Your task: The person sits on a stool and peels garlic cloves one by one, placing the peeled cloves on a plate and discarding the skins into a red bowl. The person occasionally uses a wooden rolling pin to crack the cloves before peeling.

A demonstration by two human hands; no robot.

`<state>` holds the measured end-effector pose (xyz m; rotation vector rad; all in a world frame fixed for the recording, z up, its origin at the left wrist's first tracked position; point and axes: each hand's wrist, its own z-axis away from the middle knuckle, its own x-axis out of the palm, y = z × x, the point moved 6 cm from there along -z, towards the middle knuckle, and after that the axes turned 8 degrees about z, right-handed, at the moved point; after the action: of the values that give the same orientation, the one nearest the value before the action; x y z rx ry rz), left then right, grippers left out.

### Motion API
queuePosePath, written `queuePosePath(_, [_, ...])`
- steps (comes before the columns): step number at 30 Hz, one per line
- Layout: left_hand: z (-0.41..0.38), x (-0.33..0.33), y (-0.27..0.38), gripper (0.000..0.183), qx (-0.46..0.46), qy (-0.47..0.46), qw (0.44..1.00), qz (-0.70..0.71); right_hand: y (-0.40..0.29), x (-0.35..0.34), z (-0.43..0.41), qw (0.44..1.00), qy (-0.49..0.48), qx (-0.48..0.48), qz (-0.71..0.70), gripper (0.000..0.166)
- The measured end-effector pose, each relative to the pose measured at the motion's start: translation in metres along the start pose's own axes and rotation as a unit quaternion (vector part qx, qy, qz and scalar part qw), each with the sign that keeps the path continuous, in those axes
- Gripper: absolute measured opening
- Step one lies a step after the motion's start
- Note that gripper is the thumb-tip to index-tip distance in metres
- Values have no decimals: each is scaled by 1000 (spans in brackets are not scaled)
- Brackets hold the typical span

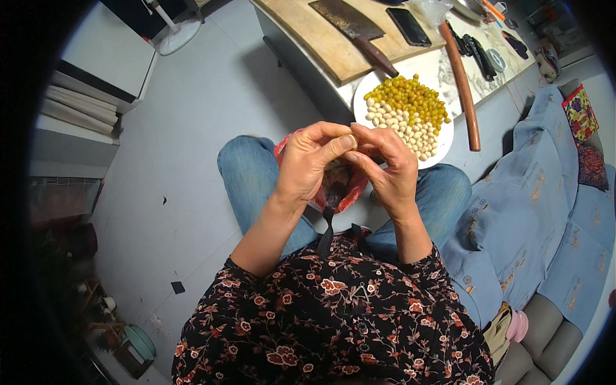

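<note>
My left hand (308,159) and my right hand (390,166) meet over my lap, thumbs and index fingertips pinched together. Between them is a small yellowish-brown piece (353,141), mostly hidden by the fingers, apparently a ginkgo nut. Just beyond my right hand, a white plate (362,108) holds cream-coloured ginkgo nuts in their shells (385,115) on the near side and yellow-green shelled kernels (409,94) on the far side. Below my hands, between my knees, a red plastic bag (356,192) gapes around dark and brown scraps that are partly hidden.
A wooden cutting board (308,36) on the marble-patterned table (433,65) bears a cleaver (349,21) and a black phone (408,26). A wooden rolling pin (461,86) sticks out past the table's edge. At right stands a sofa with a blue cover (519,207); a fan base (179,38) stands far left.
</note>
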<state>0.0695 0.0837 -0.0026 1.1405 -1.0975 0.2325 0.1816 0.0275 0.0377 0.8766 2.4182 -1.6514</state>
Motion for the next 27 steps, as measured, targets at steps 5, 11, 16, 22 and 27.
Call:
queuePosePath(5, [18,-11,11,9,68,14,991,-116,4,15,15,995,-18,72,-71,26])
queuePosePath(11, [32,-17,5,11,18,43,996,-74,12,22,28,988,-35,130,-77,21])
queuePosePath(16, [37,-11,12,12,42,38,992,-114,-3,16,23,998,-18,54,-20,17])
queuePosePath(22, [43,-8,15,12,62,47,985,-157,-17,13,23,999,-12,0,37,17])
queuePosePath(27, [49,9,26,11,102,39,960,-257,-18,10,25,1000,-5,-13,26,16])
